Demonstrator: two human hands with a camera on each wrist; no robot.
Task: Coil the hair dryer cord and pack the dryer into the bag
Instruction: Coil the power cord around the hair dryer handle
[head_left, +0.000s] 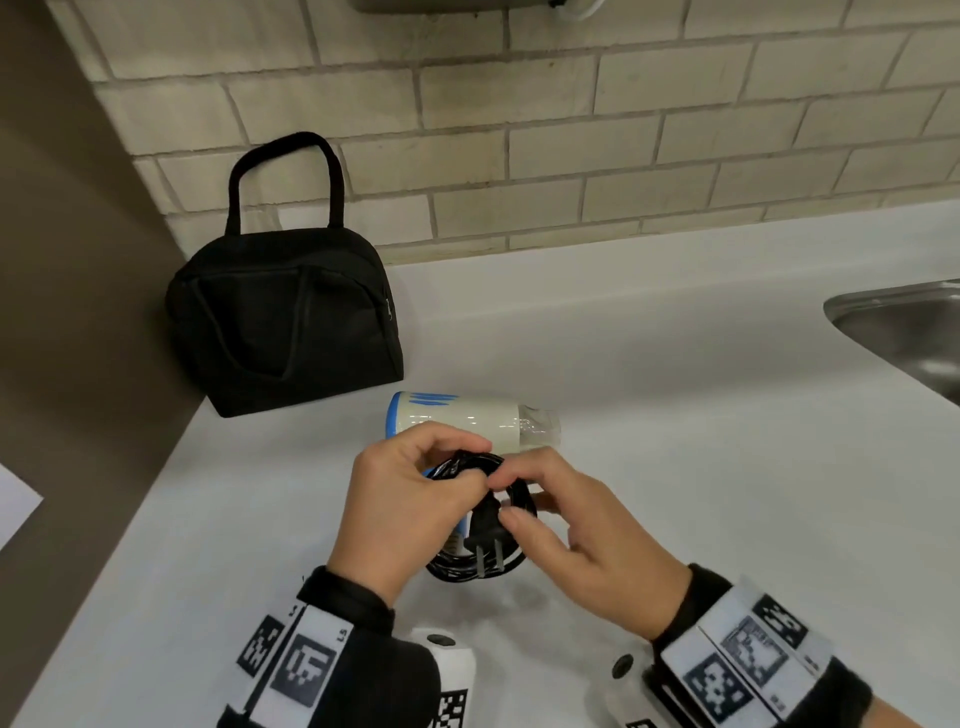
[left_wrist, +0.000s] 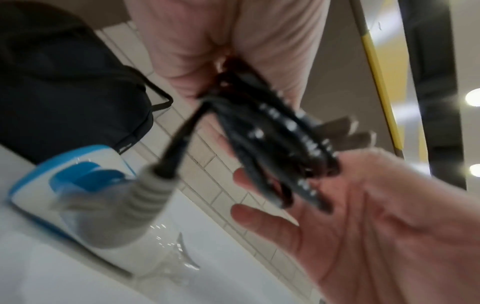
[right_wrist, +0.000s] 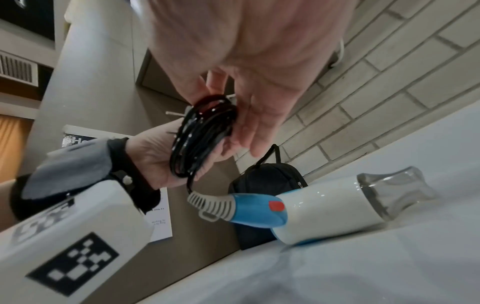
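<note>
Readable text is sparse. Left wristband (head_left: 306, 656) shows "L5" beside its square marker codes; the paper sign (right_wrist: 159, 216) on the wall has small print, only "while it's" legible. Other wristband markings and the sign's header are too blurred to read.

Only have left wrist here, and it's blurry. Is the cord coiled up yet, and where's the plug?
Observer: Head view shows the cord wound in a coil, gripped by the left hand and the right hand. The plug lies across the coil's front, prongs toward the person.
Operator: Which way is the dryer pointing?
Observer: The hair dryer lies on its side on the counter, clear nozzle toward the sink.
Operator: Bag ready?
Observer: The bag stands upright in the corner, handles up, apart from the dryer. Its top looks closed, though I cannot be sure.
</note>
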